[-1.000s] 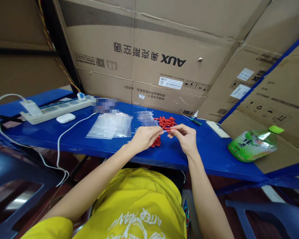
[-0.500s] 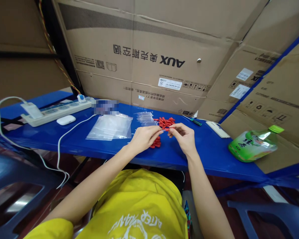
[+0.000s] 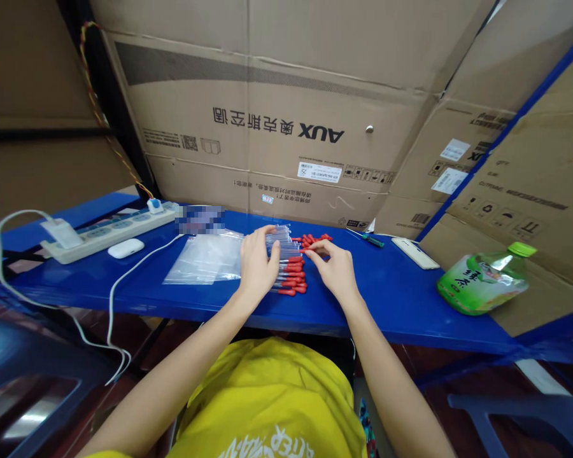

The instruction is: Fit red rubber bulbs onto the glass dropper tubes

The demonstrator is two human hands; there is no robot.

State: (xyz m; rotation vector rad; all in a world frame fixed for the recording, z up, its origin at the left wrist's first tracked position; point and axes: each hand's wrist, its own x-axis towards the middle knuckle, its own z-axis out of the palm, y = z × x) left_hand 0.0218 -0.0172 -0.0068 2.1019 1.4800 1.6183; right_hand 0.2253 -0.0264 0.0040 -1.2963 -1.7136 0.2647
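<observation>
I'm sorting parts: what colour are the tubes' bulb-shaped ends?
The ends are red, in the head view.

Is worn on the head, facing forward and downward. Looks from just above the yellow shirt [image 3: 272,394], rather near, over left hand [image 3: 258,264] and right hand [image 3: 337,267] around the middle, across the blue table [image 3: 377,292], as far as the cardboard [image 3: 286,83] behind.

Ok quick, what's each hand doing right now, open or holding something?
Left hand: open, beside the clear tubes; whether it touches any can't be told.
Right hand: closed, pinching a red bulb.
</observation>
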